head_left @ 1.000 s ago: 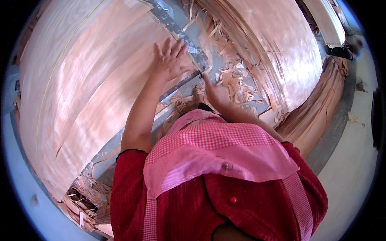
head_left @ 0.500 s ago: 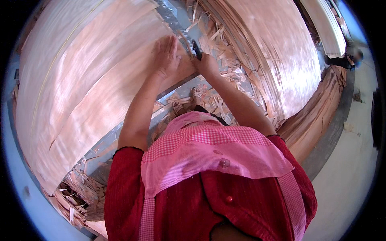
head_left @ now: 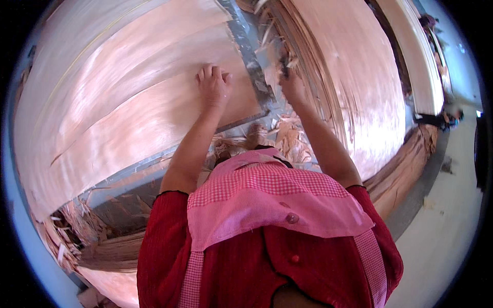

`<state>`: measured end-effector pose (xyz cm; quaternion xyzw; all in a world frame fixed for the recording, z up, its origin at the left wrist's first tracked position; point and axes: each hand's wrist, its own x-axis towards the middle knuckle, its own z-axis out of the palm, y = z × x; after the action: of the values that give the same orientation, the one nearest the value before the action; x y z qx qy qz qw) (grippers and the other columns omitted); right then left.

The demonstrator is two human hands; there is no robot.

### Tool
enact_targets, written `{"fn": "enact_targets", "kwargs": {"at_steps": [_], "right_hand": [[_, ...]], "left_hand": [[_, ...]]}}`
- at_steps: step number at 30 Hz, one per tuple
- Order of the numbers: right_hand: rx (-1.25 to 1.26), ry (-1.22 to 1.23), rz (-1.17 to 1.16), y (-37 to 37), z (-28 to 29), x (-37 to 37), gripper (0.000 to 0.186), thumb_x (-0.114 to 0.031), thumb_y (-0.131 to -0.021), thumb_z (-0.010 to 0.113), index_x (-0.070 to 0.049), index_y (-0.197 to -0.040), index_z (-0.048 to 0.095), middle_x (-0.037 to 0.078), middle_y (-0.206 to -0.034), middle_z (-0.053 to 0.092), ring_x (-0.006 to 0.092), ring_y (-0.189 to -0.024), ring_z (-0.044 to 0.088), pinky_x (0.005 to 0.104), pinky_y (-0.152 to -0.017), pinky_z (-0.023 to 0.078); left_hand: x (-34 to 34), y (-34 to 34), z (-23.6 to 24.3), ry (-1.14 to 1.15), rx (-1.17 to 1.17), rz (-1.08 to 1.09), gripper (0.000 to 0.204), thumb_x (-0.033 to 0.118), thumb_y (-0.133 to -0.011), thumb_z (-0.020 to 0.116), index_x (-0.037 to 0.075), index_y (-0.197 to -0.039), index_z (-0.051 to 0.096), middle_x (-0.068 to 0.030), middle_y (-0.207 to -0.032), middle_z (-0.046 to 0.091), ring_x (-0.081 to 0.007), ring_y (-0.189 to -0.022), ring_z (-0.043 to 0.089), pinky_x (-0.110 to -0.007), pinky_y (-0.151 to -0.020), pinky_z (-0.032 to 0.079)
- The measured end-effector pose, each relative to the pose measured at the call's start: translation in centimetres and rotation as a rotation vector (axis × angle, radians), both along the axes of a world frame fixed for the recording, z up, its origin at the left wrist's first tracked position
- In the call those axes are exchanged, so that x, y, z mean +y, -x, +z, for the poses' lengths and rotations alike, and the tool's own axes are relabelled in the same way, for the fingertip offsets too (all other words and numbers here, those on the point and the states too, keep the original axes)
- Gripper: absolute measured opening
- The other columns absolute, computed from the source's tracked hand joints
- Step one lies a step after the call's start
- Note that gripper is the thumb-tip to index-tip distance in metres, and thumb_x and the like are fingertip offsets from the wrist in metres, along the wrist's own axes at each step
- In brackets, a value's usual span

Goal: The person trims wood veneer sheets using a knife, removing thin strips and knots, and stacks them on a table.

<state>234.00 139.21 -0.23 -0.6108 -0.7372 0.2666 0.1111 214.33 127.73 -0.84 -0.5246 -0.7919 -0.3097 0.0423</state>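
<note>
A wide, thin wood veneer sheet (head_left: 149, 110) lies on top of a stack on the left. My left hand (head_left: 214, 88) rests on it near its right end, fingers apart and slightly bent, holding nothing. Beyond the sheet's ragged right edge, my right hand (head_left: 294, 88) is closed around a dark knife-like tool (head_left: 284, 65), blurred by motion. A pale veneer strip (head_left: 270, 66) is beside the tool; whether my fingers also grip it I cannot tell.
Another veneer stack (head_left: 359, 77) stands to the right, with loose layers along its near side. Veneer scraps (head_left: 292, 138) litter the floor between the stacks. More offcuts (head_left: 84, 220) lie lower left. A person (head_left: 441, 120) is far off at the right.
My right hand has moved right, away from the sheet's edge, with the tool, and a strip now shows beside it. My left hand's fingers have spread and bent on the sheet.
</note>
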Motion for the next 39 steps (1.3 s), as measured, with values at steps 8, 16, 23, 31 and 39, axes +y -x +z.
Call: {"fn": "enact_targets", "kwargs": {"at_steps": [8, 16, 23, 31, 39], "right_hand": [[0.557, -0.077, 0.595, 13.8, 0.4, -0.3, 0.044, -0.009, -0.071, 0.056, -0.002, -0.114, 0.05, 0.02, -0.108, 0.054, 0.0339, -0.099, 0.052, 0.0364, -0.085, 0.042], [0.4, 0.196, 0.793, 4.2, -1.1, 12.7, 0.02, -0.013, -0.081, 0.055, -0.006, -0.099, 0.059, 0.013, -0.099, 0.059, 0.0271, -0.086, 0.059, 0.0328, -0.073, 0.048], [0.361, -0.06, 1.04, 11.2, -5.9, 25.4, 0.023, -0.011, -0.072, 0.062, -0.009, -0.095, 0.062, 0.014, -0.105, 0.056, 0.0277, -0.095, 0.054, 0.0343, -0.08, 0.044], [0.573, 0.538, 1.019, 22.8, -9.9, 30.8, 0.014, -0.007, -0.075, 0.058, -0.002, -0.088, 0.058, 0.011, -0.091, 0.057, 0.0232, -0.079, 0.061, 0.0303, -0.071, 0.048], [0.381, 1.315, 1.15, 21.6, 13.9, 44.2, 0.016, -0.005, -0.077, 0.052, 0.0, -0.092, 0.05, 0.007, -0.081, 0.056, 0.0175, -0.065, 0.06, 0.0295, -0.064, 0.05]], "left_hand": [[1.4, 0.5, -0.8, -0.322, -0.223, 0.298, 0.026, 0.005, -0.073, 0.054, 0.002, -0.098, 0.048, -0.0182, -0.102, 0.049, -0.0331, -0.099, 0.045, -0.039, -0.086, 0.037], [0.4, 1.4, 0.4, -0.142, -0.048, 0.362, 0.013, 0.003, -0.081, 0.048, 0.001, -0.094, 0.05, -0.0176, -0.1, 0.051, -0.0335, -0.096, 0.049, -0.04, -0.085, 0.04], [2.7, 0.4, 0.8, -0.06, 0.058, 0.373, 0.017, 0.009, -0.086, 0.045, -0.001, -0.099, 0.049, -0.0189, -0.1, 0.052, -0.0344, -0.095, 0.052, -0.041, -0.083, 0.042], [2.4, 0.1, 1.3, 0.14, 0.288, 0.467, 0.032, 0.014, -0.081, 0.05, 0.003, -0.11, 0.043, -0.019, -0.108, 0.048, -0.0384, -0.104, 0.044, -0.051, -0.088, 0.034], [31.8, 4.8, 10.0, -0.157, -0.26, 0.316, 0.071, 0.012, -0.064, 0.071, 0.004, -0.124, 0.034, -0.0206, -0.131, 0.034, -0.0337, -0.125, 0.028, -0.044, -0.1, 0.025]]}}
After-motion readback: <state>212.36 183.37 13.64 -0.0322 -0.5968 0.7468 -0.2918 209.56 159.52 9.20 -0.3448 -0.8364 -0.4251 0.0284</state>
